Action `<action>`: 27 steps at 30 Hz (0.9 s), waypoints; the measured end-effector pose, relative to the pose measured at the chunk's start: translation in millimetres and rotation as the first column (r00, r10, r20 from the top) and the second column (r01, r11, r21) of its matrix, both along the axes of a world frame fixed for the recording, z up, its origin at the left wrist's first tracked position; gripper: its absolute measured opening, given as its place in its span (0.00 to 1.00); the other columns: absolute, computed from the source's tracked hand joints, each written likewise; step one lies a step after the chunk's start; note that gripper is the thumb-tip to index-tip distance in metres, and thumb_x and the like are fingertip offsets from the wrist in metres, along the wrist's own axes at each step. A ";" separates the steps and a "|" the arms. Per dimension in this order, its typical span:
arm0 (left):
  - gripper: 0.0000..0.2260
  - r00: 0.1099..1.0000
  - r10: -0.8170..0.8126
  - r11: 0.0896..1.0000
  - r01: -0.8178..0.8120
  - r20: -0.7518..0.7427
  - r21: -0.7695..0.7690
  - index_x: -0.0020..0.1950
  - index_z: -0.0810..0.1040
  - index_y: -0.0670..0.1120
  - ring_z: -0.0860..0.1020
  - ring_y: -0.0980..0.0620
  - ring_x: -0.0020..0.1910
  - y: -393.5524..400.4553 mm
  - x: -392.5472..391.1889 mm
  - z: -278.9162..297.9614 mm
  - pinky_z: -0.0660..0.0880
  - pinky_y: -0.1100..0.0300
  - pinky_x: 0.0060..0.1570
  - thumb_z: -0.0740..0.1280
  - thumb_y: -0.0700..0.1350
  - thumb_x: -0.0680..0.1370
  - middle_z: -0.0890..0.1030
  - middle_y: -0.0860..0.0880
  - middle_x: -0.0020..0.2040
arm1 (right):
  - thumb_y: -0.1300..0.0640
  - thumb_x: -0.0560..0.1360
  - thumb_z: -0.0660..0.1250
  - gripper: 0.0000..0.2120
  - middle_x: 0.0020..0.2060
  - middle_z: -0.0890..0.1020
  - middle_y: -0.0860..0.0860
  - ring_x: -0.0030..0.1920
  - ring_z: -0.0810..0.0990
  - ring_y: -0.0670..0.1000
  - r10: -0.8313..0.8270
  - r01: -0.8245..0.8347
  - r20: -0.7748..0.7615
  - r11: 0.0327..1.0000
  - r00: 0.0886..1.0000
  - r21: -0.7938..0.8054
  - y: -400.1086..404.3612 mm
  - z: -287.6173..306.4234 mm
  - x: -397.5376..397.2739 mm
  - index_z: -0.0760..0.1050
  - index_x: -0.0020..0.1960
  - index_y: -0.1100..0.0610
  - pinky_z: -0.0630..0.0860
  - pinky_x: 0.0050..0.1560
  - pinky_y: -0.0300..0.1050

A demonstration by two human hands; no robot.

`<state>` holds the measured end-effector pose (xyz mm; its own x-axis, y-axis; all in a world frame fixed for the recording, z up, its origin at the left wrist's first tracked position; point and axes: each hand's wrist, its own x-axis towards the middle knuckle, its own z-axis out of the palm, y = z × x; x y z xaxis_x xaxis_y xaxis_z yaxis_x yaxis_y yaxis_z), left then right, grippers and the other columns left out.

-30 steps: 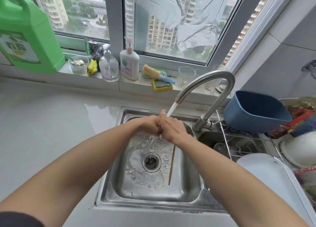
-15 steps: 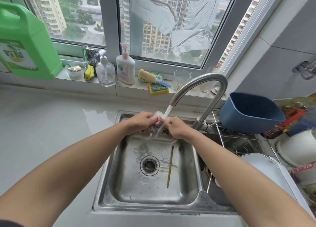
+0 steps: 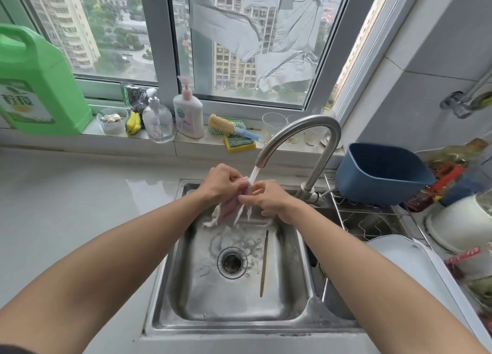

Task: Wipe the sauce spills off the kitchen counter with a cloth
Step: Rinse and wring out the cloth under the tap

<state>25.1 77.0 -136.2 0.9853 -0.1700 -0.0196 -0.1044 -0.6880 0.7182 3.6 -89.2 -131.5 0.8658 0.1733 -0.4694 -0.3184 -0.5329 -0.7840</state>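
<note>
A small pink cloth (image 3: 232,204) hangs between my hands over the steel sink (image 3: 170,268), under the running stream from the curved tap (image 3: 306,130). My left hand (image 3: 222,182) grips the cloth's upper left part. My right hand (image 3: 266,196) pinches its right edge. Water runs off the cloth into the basin. The pale counter (image 3: 74,202) lies to the left of the sink; I see no sauce marks on it from here.
A chopstick (image 3: 264,263) lies in the basin beside the drain (image 3: 231,263). On the sill stand a green jug (image 3: 34,87), soap bottles (image 3: 187,111) and sponges (image 3: 238,142). A blue tub (image 3: 380,172) and dish rack (image 3: 372,218) sit at the right.
My hands have risen from low in the basin to just under the tap and drawn slightly apart, so the pink cloth now shows hanging between them.
</note>
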 end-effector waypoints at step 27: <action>0.09 0.989 0.071 0.878 -0.124 -0.129 -0.463 0.48 0.85 0.39 0.81 0.59 0.35 19.7 4.2 26.7 0.78 0.66 0.39 0.78 0.39 0.70 0.85 0.49 0.35 | 0.61 0.75 0.69 0.12 0.31 0.77 0.51 0.33 0.74 0.52 -0.170 0.209 0.221 0.964 0.960 -0.166 -13.8 0.7 19.9 0.76 0.33 0.55 0.72 0.34 0.44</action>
<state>29.3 96.6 -109.6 0.9939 -0.0882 -0.0657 0.0396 -0.2709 0.9618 23.5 -103.0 -130.8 0.9544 -0.0766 -0.2884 -0.2720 -0.6205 -0.7355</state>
